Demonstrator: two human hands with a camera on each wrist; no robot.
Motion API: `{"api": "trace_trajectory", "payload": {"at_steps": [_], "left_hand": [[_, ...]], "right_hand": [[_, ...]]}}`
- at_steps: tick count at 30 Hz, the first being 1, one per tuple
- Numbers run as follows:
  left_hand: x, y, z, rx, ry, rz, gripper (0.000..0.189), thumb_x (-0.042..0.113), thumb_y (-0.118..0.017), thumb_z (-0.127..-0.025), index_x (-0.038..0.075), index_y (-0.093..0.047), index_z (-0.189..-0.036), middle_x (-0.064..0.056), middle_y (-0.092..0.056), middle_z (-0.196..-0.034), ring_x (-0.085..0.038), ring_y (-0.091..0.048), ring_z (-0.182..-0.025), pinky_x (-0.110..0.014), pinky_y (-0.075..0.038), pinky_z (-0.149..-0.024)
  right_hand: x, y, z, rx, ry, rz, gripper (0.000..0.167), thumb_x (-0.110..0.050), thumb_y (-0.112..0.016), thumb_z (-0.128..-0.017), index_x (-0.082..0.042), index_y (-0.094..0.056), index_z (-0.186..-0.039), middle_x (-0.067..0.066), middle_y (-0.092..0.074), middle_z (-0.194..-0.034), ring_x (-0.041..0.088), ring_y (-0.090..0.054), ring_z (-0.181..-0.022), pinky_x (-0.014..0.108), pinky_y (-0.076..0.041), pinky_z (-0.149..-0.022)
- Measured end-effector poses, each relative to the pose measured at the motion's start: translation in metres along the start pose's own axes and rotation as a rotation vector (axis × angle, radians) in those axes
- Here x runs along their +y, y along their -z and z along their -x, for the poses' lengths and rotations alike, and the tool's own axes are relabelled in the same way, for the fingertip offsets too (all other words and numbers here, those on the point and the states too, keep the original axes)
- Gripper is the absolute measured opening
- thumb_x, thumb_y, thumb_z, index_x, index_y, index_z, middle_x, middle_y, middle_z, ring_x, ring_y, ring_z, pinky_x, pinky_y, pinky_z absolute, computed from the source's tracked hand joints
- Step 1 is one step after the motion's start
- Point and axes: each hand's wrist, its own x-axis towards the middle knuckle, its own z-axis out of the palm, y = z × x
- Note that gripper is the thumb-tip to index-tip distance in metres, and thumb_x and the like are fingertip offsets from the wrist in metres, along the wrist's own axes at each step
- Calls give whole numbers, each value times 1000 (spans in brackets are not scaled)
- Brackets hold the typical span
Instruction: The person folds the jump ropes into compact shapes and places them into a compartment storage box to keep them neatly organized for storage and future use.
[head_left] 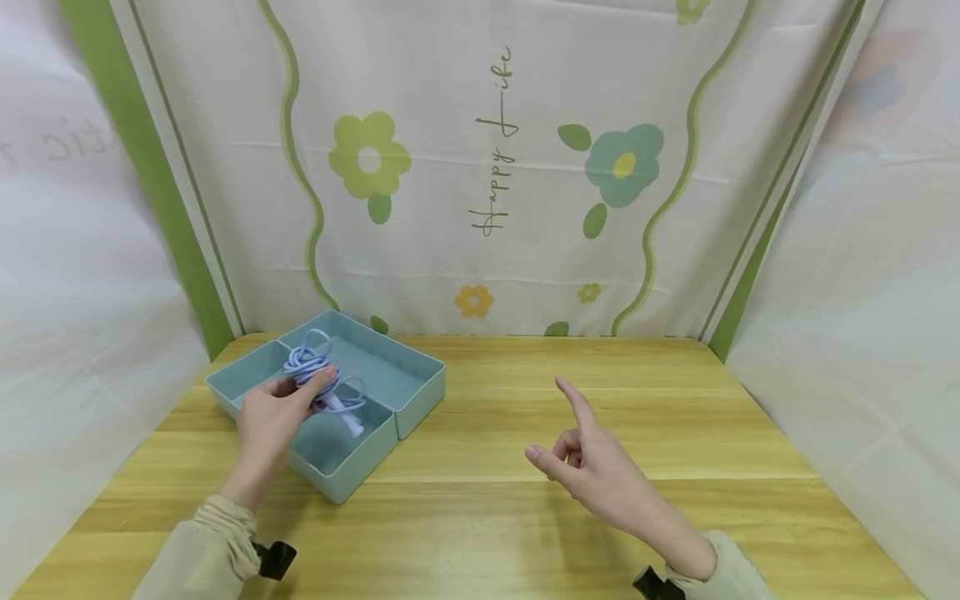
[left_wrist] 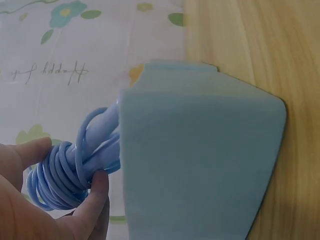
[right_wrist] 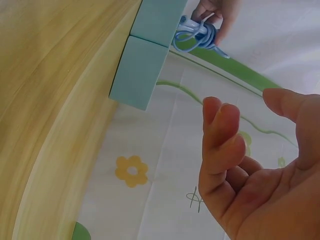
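My left hand (head_left: pixel 273 421) pinches a bundled, pale blue jump rope (head_left: pixel 310 363) between thumb and fingers. The cord is wound in several loops, and the smooth handles (left_wrist: pixel 102 127) poke out of the coil. Beneath and around the rope in the head view is an open teal two-part box (head_left: pixel 420 400), whose near wall hides the handle ends in the left wrist view. Off to the right, above the tabletop, my right hand (head_left: pixel 600 475) holds nothing; its index finger points forward, the thumb stands apart and the other fingers bend loosely.
The box stands at the back left of a wood-grain table (head_left: pixel 480 517). A white curtain (head_left: pixel 435 250) with printed flowers hangs right behind the table's far edge, and white fabric walls (head_left: pixel 847 333) flank both sides.
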Motion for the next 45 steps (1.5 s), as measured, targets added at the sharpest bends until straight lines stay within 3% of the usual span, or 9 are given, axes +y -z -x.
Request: {"api": "trace_trajectory", "payload": {"at_steps": [6, 9, 13, 19, 24, 32, 35, 38, 45], "left_hand": [[-7, -1, 1, 161, -83, -155, 88, 71, -71, -74, -2, -65, -122, -19, -66, -111, -29, -56, -99, -37, -46, -75], [-11, 0, 1, 199, -99, -157, 92, 68, -72, -76, -8, -61, -126, -25, -63, -117, -36, -53, -109, -45, -43, -85], [-16, 2, -2, 229, -130, -199, 82, 65, -71, -79, -8, -67, -115, -25, -67, -105, -36, -55, -99, -44, -39, -78], [-22, 2, -8, 213, -183, -341, 65, 62, -70, -82, -2, -63, -76, -12, -59, -67, -30, -51, -72, -37, -34, -61], [-27, 0, -12, 164, -210, -421, 62, 59, -68, -85, 1, -53, -68, -9, -49, -61, -31, -48, -73, -37, -35, -59], [-25, -5, -12, 152, -311, -597, 55, 43, -73, -86, 7, -43, -56, -5, -39, -53, -25, -47, -51, -36, -37, -44], [-23, -7, -10, 188, -283, -683, 57, 48, -72, -85, 8, -44, -55, -7, -42, -55, -32, -49, -56, -51, -42, -61], [-23, -8, -10, 216, -220, -764, 61, 57, -69, -84, 7, -46, -55, -11, -45, -56, -42, -51, -67, -68, -32, -79], [-25, 0, -14, 192, -109, -835, 73, 67, -60, -85, -3, -54, -65, -43, -48, -87, -69, -35, -102, -78, -14, -88]], "right_hand": [[0, 0, 0, -6, 8, 6, 93, -52, -64, -92, -28, -2, -157, -6, -63, -71, 14, -54, -56, 28, -48, -56], [0, 1, 0, -10, 9, 4, 92, -51, -64, -93, -28, -2, -157, -6, -63, -70, 14, -53, -55, 28, -47, -55], [-1, 1, 0, -9, 8, 8, 92, -49, -65, -93, -29, -2, -157, -6, -63, -70, 14, -53, -55, 28, -47, -55], [0, 1, 1, -10, 12, 17, 92, -50, -64, -93, -28, -2, -157, -7, -63, -69, 14, -53, -55, 28, -47, -56], [0, 1, 0, -15, 12, 11, 92, -50, -64, -93, -29, -1, -157, -6, -63, -70, 14, -53, -55, 28, -47, -55], [0, 0, 0, -21, 18, 1, 92, -45, -66, -94, -29, -2, -157, -6, -63, -69, 13, -52, -55, 28, -47, -55], [1, 1, 0, -26, 18, -1, 92, -46, -66, -93, -30, -2, -157, -6, -63, -70, 14, -53, -55, 28, -47, -55], [1, 1, 0, -28, 18, 1, 92, -46, -66, -94, -30, -2, -157, -6, -63, -70, 14, -53, -56, 28, -47, -55], [1, 2, 0, -26, 21, 18, 91, -47, -64, -94, -28, -1, -157, -7, -63, -71, 14, -54, -57, 28, -48, -56]]}}
